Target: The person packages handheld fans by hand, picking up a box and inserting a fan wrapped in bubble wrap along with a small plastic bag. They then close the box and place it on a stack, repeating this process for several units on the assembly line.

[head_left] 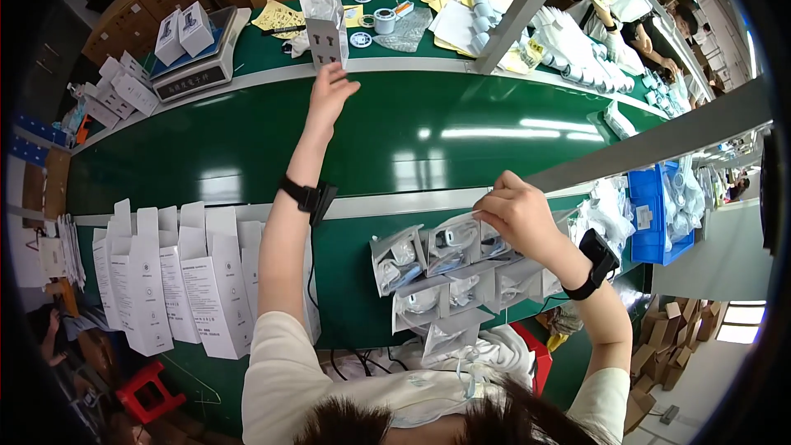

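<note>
My left hand point(329, 92) reaches far across the green conveyor belt point(428, 132) and touches the bottom of a small upright white box point(327, 39) with a clear bag sticking out of its top. My right hand point(515, 210) pinches the top edge of a clear plastic bag point(451, 236) that holds a white coiled cable. That bag lies among several similar bagged cables point(428, 297) on the near green bench. Both wrists wear black bands.
Flattened white cartons point(165, 280) lie in a row at the near left. A weighing scale point(198, 66) carries two small white boxes. A blue bin point(651, 214) sits at right. Other people work at the far right. A grey metal post point(527, 0) crosses the belt.
</note>
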Demonstrator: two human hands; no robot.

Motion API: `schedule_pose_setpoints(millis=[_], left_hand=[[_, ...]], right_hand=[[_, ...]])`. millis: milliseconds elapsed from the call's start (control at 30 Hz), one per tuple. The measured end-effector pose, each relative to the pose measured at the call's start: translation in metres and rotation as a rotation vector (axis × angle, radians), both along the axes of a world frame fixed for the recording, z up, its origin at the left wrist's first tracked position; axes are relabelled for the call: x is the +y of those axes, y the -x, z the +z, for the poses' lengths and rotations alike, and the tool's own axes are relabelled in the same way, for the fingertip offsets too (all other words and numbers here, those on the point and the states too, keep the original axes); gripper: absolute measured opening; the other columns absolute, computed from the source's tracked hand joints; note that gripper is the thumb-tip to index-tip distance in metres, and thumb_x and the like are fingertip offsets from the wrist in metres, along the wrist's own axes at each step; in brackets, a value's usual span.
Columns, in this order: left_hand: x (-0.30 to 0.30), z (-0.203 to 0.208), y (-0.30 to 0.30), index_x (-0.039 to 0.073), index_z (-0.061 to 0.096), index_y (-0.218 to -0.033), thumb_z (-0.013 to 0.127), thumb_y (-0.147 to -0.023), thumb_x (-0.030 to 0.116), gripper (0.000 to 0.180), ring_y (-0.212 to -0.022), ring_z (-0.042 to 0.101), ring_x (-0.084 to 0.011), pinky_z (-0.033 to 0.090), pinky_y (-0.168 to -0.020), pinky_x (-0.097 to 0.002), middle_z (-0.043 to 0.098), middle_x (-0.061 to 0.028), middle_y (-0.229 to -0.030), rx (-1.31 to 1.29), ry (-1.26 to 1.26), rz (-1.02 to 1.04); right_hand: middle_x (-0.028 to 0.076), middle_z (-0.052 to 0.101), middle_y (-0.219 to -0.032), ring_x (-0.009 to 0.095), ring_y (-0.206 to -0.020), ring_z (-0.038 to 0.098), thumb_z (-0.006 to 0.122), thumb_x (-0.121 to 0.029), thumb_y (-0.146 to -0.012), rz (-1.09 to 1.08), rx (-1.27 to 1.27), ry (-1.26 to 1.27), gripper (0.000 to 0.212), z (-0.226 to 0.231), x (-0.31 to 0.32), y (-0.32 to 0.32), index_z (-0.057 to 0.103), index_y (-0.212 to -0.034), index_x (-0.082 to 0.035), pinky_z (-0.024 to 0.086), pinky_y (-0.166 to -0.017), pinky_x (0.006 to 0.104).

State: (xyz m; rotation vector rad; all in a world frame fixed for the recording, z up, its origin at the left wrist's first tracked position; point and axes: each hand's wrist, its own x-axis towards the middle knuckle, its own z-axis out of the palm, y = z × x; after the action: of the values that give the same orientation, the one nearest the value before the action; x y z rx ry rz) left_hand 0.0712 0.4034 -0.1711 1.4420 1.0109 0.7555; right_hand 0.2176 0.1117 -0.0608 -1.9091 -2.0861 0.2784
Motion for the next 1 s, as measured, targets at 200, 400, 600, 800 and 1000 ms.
schedule_pose_setpoints(millis=[200,400,600,800,1000], left_hand=[[-0.123,0.093,0.092,0.006,0.035,-0.123,0.063,-0.075,0.016,0.057,-0.107,0.046,-0.0177,0.041,-0.085,-0.0328,0.043,-0.0078,-0.120,0.137,-0.012,-0.763],[-0.213,0.046,0.124,0.003,0.041,-0.121,0.059,-0.078,0.010,0.047,-0.100,0.049,-0.0160,0.044,-0.076,-0.0273,0.049,-0.0107,-0.115,0.192,-0.174,-0.600],[-0.203,0.032,0.118,-0.003,0.057,-0.086,0.054,-0.081,0.011,0.016,-0.056,0.056,-0.0182,0.042,-0.055,-0.0299,0.057,-0.0151,-0.062,0.273,-0.263,0.031],[-0.123,0.040,0.118,-0.006,0.053,-0.077,0.052,-0.082,0.010,0.017,-0.046,0.040,-0.0150,0.036,-0.047,-0.0304,0.050,-0.0124,-0.055,0.078,-0.340,0.435],[-0.076,0.016,0.077,-0.006,0.052,-0.077,0.051,-0.083,0.010,0.018,-0.046,0.045,-0.0175,0.037,-0.048,-0.0306,0.051,-0.0119,-0.056,-0.025,-0.267,0.507]], right_hand=[[0.008,0.057,-0.072,0.023,-0.071,0.052,0.063,-0.008,-0.069,0.155,-0.028,-0.215,0.009,0.008,0.008,-0.002,0.058,-0.074,-0.004,0.044,-0.058,0.0312],[0.012,0.055,-0.070,0.022,-0.066,0.054,0.058,-0.007,-0.076,0.055,0.315,-0.211,0.009,0.026,0.040,-0.007,0.054,-0.079,0.000,0.046,-0.054,0.0299],[0.012,0.058,-0.072,0.016,-0.056,0.056,0.050,-0.008,-0.082,-0.306,0.347,-0.404,0.012,0.050,0.127,-0.030,0.054,-0.088,0.001,0.048,-0.049,0.0250],[0.014,0.061,-0.075,0.023,-0.056,0.059,0.052,-0.011,-0.081,-0.488,0.361,-0.595,0.016,0.020,0.233,-0.066,0.057,-0.091,0.000,0.048,-0.050,0.0304],[0.017,0.061,-0.075,0.029,-0.062,0.061,0.050,-0.010,-0.081,-0.703,0.501,-0.600,0.015,-0.035,0.288,-0.100,0.058,-0.089,0.001,0.049,-0.052,0.0344]])
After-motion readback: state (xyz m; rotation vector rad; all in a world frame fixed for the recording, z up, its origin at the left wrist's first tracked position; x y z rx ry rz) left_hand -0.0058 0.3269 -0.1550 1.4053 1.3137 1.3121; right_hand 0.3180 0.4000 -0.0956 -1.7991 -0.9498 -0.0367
